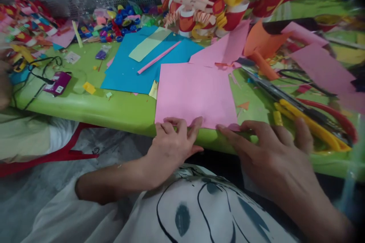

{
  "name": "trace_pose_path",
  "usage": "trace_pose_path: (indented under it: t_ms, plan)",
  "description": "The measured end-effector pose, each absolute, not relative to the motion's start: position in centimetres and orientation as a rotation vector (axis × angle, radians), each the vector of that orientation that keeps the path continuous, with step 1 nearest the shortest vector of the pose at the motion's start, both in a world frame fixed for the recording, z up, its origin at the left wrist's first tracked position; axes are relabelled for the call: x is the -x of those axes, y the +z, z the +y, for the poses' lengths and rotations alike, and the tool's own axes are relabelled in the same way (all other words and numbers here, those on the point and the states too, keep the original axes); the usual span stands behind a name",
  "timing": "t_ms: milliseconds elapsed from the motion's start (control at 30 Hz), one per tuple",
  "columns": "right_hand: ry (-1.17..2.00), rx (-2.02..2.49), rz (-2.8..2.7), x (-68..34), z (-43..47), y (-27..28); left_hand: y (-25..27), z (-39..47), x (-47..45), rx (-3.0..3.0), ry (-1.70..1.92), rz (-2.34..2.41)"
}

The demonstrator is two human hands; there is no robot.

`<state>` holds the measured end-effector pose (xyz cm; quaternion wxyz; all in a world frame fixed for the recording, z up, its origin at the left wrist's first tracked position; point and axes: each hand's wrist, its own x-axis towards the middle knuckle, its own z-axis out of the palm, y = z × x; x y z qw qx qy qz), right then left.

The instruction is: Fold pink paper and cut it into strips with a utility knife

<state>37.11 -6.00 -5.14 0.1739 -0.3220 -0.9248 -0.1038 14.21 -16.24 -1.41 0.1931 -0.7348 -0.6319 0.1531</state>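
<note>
A pink sheet of paper [196, 93] lies flat at the near edge of the table. My left hand [173, 144] is at its near edge, fingers bent over the paper and thumb lower down, gripping the edge. At the sheet's near right corner, my right hand [273, 159] has its fingers spread; one fingertip presses on the paper's edge and others rest beside it. Under and behind the sheet are blue paper [128, 72], a pale green strip [149, 44] and a thin pink paper stick [159, 57].
Yellow-handled scissors [310, 123] and a red-handled tool [342, 119] lie right on the green table [122, 110]. Red-and-yellow paper figures [199, 0] stand behind, near orange paper [262, 41] and pink scraps. Leftward are a purple device [58, 82] with a cable and another person's arm [4, 79].
</note>
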Motion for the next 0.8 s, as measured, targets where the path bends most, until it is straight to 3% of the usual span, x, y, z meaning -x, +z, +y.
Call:
trace_pose_path:
  t_ms: [600, 800]
  plan:
    - [-0.295, 0.917, -2.605, -37.0, -6.1, -5.0, -2.1, -17.0, -13.2, 2.119, 0.444, -1.637]
    - [-0.249, 1.108, -2.388, -38.4, -7.2, -4.8, -2.5, -17.1, -13.3, 2.070, 0.467, -1.585]
